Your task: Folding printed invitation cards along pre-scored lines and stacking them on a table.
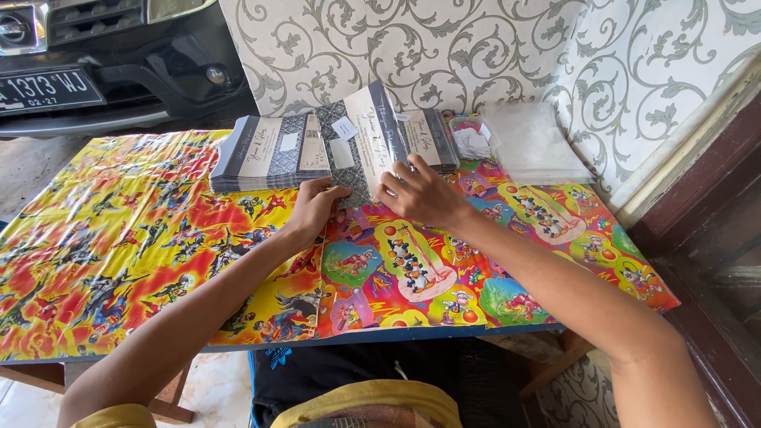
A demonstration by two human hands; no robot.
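A bundle of grey-and-cream patterned cards [361, 141] stands tilted on the table, propped on its lower edge. My left hand [315, 208] grips its lower left corner. My right hand [420, 192] holds its lower right edge, fingers curled over the cards. A flat stack of the same cards [268, 152] lies just to the left, and a smaller stack [432, 139] lies behind the right hand.
The table is covered with bright cartoon-print plastic [119, 238]. A pile of clear plastic sleeves [533, 147] and a small clear box [469, 136] sit at the back right by the patterned wall [444, 47]. A car's front [103, 63] stands beyond the table's far left.
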